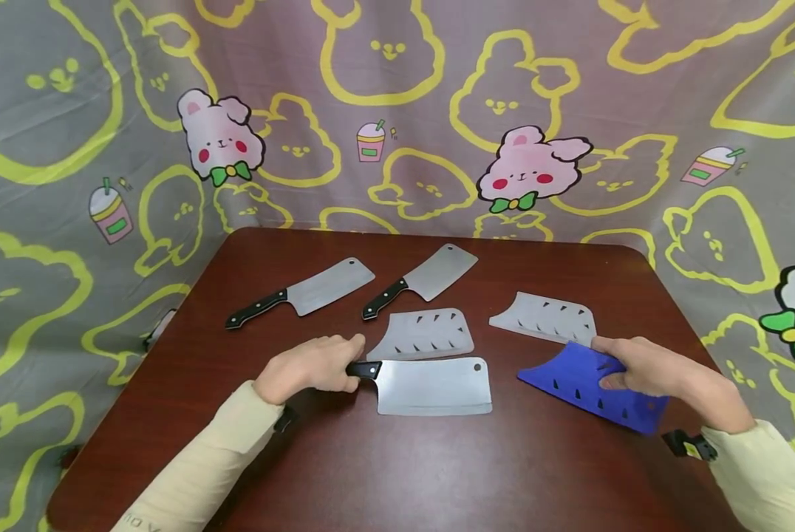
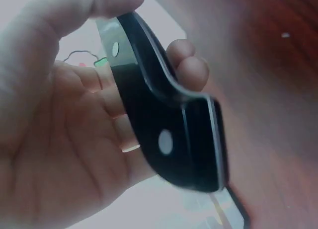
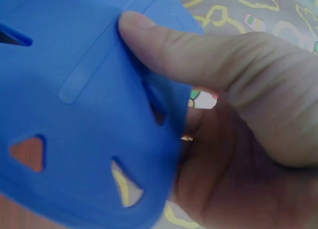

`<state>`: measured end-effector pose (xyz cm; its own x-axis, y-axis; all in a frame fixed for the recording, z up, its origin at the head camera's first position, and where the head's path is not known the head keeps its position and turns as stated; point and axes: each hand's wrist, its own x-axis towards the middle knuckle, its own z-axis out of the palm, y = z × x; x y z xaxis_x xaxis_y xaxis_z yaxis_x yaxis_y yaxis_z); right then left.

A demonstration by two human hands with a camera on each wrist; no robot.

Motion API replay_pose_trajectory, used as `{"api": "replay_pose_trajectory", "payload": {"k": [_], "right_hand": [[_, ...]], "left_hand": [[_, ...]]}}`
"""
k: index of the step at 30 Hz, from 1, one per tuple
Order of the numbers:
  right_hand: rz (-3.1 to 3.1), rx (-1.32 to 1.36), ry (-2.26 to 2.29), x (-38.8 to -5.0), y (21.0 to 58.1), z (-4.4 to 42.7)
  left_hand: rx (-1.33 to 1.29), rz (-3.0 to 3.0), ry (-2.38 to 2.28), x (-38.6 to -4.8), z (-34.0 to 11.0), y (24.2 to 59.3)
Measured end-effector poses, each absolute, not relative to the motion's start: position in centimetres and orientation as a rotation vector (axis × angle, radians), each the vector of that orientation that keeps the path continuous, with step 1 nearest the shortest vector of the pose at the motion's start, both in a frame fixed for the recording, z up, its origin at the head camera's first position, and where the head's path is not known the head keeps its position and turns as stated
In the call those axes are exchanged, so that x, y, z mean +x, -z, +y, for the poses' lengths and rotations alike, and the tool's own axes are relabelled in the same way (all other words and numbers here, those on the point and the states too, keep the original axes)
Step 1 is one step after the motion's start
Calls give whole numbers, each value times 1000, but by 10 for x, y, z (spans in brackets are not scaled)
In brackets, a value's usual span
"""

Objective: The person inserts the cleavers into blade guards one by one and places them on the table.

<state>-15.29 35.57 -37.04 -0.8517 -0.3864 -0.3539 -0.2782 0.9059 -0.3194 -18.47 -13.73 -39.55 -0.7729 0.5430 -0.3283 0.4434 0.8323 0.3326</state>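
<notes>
Three cleavers and three blade covers are here, one of each in hand. The left hand (image 1: 321,363) curls its fingers and thumb round the black handle of the nearest cleaver (image 1: 434,386), around the middle of the table (image 1: 397,473), its blade pointing to 3 o'clock. The right hand (image 1: 640,366) pinches the blue cover (image 1: 573,380), thumb on one face and fingers behind; this cover lies at 3 o'clock from that cleaver, apart from it.

Counting out from the held cleaver: one white cover (image 1: 424,332) just beside it at 12 o'clock, a second pale cover (image 1: 544,316) at 2 o'clock, one cleaver (image 1: 334,287) at 10 to 11 o'clock and another cleaver (image 1: 440,272) at 12 o'clock, past the white cover. Each cleaver has one hole near the blade's far corner.

Letters on the left sleeve (image 1: 205,458) are cut off and unreadable. The patterned curtain (image 1: 397,89) shows three drink cups.
</notes>
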Motion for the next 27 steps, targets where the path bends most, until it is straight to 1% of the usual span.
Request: {"api": "replay_pose_trajectory", "payload": {"k": [8,16,27], "right_hand": [[2721,-660,399,-157,364,352],[2847,-670,497,-159,356,351],[2975,-644,523,-159,320,343]], "left_hand": [[740,2610,-413,-189,-136,386],[793,2759,-467,-193,-138,380],[825,2809,-630,-199,-144,360]]}}
